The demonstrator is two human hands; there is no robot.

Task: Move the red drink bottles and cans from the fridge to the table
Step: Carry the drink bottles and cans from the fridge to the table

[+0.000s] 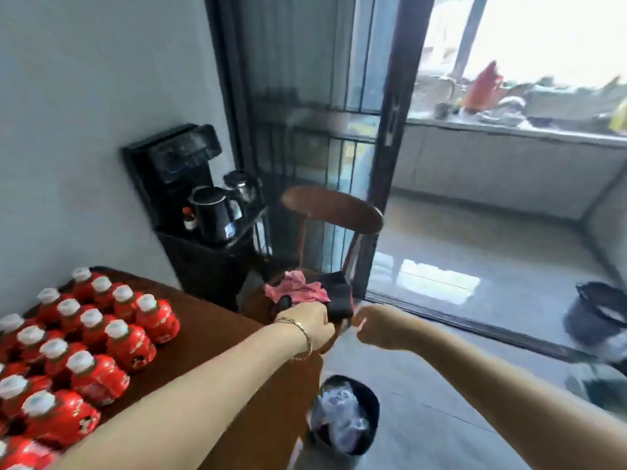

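Observation:
Several red drink bottles (127,344) with white caps stand in rows on the dark brown table (217,330) at the lower left. Both my arms reach forward past the table's right end. My left hand (310,325), with a bracelet on the wrist, is curled into a fist, and I see nothing in it. My right hand (375,329) is just to its right, also curled and holding nothing. The two fists are a short gap apart, in front of the chair seat. The fridge is out of view.
A wooden chair (334,210) with a pink cloth (297,290) on its seat stands beyond my hands. A black water dispenser (193,205) with kettles is by the wall. A lined bin (344,413) sits on the floor below. A sliding glass door (398,137) opens onto a kitchen.

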